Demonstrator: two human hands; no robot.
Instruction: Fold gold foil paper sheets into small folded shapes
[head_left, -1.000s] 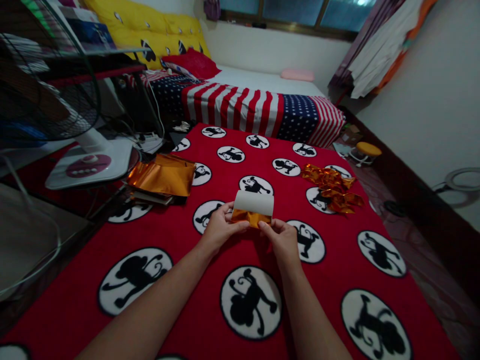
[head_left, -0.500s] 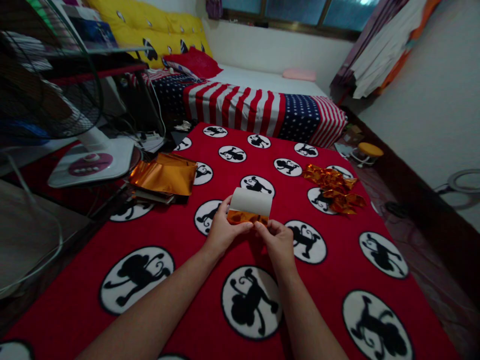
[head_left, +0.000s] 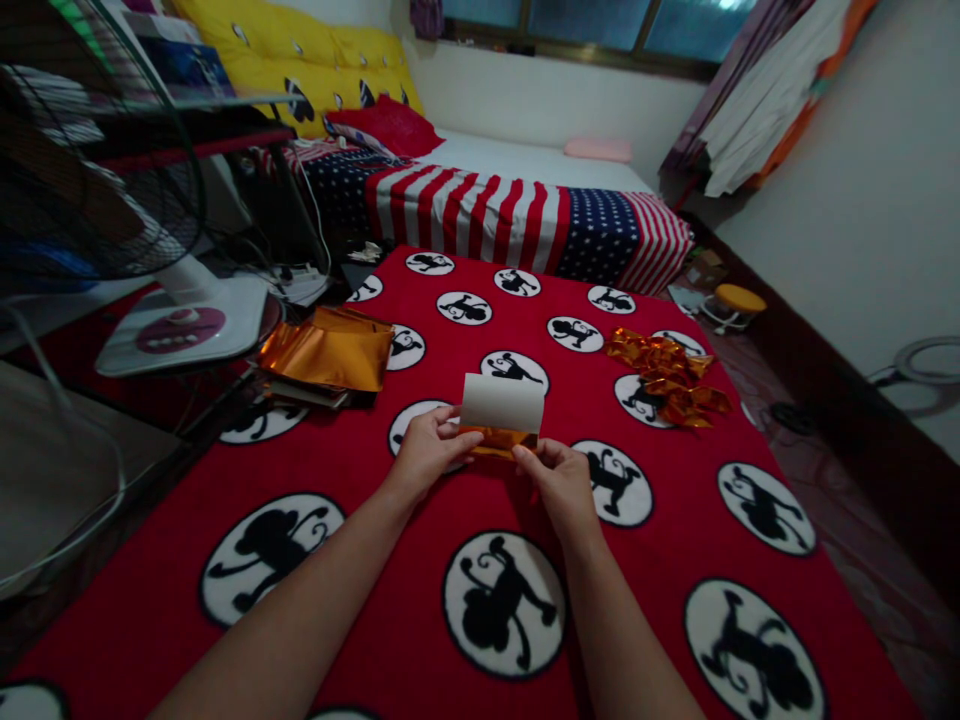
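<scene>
Between my hands is a sheet of foil paper, its pale back facing up and a strip of shiny orange-gold foil along the near edge, which looks folded over. My left hand pinches the near left corner between thumb and fingers. At the near right corner, my right hand grips the same sheet, thumb on the foil strip and fingers behind. The sheet is held just over or on the red cloth; the gap, if any, cannot be made out.
A stack of orange-gold foil sheets lies to the left on the red monkey-print cloth. Several crumpled or folded foil pieces lie to the right. A fan base stands at far left, and a bed is behind.
My left hand has slid left and slightly down, its thumb now at the left end of the foil strip. The pale part of the sheet stands slightly taller. My right hand has barely moved.
</scene>
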